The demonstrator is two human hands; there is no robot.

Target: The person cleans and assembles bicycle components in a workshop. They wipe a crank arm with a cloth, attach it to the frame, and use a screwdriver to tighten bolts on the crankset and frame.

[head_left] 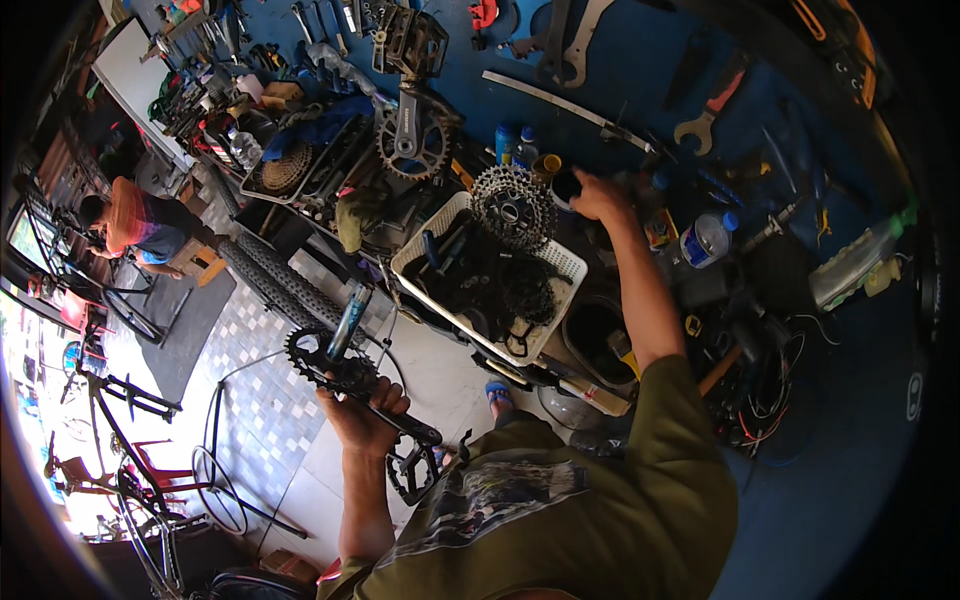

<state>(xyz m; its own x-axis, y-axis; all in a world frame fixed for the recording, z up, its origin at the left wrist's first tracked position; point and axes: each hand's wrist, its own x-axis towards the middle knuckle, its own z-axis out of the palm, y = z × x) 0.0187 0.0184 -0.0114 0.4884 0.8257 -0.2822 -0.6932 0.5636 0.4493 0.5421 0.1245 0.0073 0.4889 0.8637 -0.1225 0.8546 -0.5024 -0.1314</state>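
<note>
My left hand (362, 418) is closed around a bicycle crankset, its black toothed chainring (312, 352) above the fist. A shiny spindle (348, 322) sticks up from it, and the crank arm (408, 428) runs down right to a black cage pedal (408, 470). At the back bench my right hand (600, 200) has its fingers at the edge of a small round tub (562, 206) with a dark inside; they look closed on its rim, partly hidden. A large cassette (512, 207) sits just left of that tub.
A white plastic basket (430, 232) of dark parts stands before me. Another crankset (408, 130) rises behind it. Bottles (706, 240), tools and wires crowd the right. Tires (270, 280) and a bicycle frame (110, 430) are at left, where another person (150, 225) works.
</note>
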